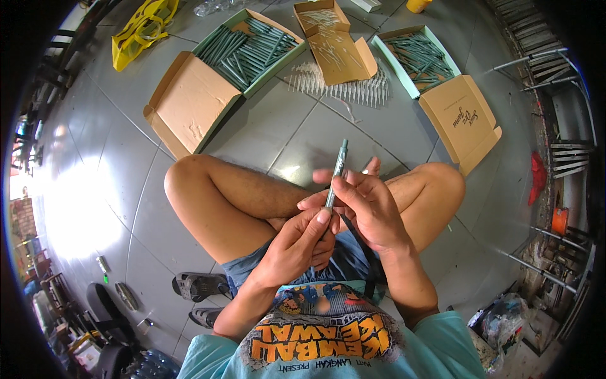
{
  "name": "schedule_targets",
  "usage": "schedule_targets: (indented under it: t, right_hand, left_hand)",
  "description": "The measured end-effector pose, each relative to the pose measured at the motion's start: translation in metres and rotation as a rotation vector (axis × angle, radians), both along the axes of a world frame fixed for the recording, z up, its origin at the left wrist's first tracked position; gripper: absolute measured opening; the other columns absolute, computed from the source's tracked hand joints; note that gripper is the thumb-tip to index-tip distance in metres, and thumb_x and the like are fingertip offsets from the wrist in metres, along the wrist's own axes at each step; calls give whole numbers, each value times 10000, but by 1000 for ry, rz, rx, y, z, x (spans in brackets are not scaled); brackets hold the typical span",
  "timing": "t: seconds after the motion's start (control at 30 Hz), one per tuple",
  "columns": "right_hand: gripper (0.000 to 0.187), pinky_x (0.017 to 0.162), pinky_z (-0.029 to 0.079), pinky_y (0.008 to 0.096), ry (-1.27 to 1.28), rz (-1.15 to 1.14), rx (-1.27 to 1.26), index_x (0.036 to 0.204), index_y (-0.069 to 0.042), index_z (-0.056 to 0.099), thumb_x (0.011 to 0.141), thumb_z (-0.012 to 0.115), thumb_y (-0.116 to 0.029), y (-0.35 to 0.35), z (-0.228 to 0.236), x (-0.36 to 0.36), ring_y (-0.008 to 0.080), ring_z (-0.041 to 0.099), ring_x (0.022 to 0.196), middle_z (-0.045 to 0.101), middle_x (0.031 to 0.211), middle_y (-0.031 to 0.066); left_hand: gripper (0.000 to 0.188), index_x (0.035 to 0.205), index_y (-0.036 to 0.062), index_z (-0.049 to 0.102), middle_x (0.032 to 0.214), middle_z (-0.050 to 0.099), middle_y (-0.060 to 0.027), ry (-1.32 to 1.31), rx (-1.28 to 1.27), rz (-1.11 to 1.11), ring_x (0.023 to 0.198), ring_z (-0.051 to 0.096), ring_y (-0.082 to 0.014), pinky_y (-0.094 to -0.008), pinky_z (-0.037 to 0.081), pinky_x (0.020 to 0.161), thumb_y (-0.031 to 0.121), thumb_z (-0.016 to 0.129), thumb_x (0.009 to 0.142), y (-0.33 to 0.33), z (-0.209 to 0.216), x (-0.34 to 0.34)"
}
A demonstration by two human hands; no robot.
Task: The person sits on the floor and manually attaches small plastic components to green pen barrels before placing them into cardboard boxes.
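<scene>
A slim grey-green pen (339,165) stands nearly upright between my hands, in front of my crossed legs. My left hand (302,240) pinches its lower end between thumb and fingers. Higher up, the thumb and fingers of my right hand (372,208) close around the barrel. Beyond my knees, an open box (278,72) on the left is filled with similar green pens. A smaller open box (385,60) on the right holds more of them. Between these lies a cardboard box (344,60) with thin clear sticks, and a row of clear slender pieces (366,93) is spread beside it.
Grey tiles (278,129) cover the floor. A yellow bag (142,31) lies at the far left, and a yellow container (416,6) stands at the far right. Black sandals (199,286) rest by my left hip. Metal racks (555,252) line the right side.
</scene>
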State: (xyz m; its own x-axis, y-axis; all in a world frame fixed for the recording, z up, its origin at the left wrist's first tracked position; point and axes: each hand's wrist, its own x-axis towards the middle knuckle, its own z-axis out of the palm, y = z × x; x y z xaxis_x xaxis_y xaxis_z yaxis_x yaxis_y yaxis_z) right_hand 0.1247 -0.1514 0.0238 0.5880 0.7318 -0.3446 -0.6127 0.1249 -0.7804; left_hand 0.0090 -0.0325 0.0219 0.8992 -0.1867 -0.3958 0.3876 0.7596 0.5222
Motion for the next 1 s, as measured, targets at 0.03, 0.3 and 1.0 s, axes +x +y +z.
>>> schedule_targets:
  t: [0.03, 0.3, 1.0]
  right_hand:
    - [333, 651, 557, 239, -12, -3, 7, 1249, 39, 493, 989, 530, -166, 0, 1, 1, 258, 711, 851, 688, 921, 190]
    - [289, 637, 569, 294, -86, -5, 9, 1238, 17, 479, 964, 535, -55, -2, 2, 13, 236, 699, 751, 672, 909, 167]
    - [401, 695, 595, 337, -43, -65, -52, 1267, 15, 462, 978, 571, -240, -31, -51, -40, 272, 696, 911, 676, 1001, 209]
  left_hand:
    - [317, 973, 59, 446, 619, 293, 56, -19, 7, 2, 491, 249, -57, -209, 278, 451, 320, 296, 1071, 1, -1, -1]
    - [305, 970, 44, 448, 619, 307, 58, 5, 36, -66, 495, 257, -52, -209, 277, 457, 303, 319, 1068, 5, 3, -2]
    - [289, 975, 90, 483, 654, 393, 20, 70, 224, -247, 556, 387, -88, -236, 357, 513, 343, 369, 1056, -5, -41, -47]
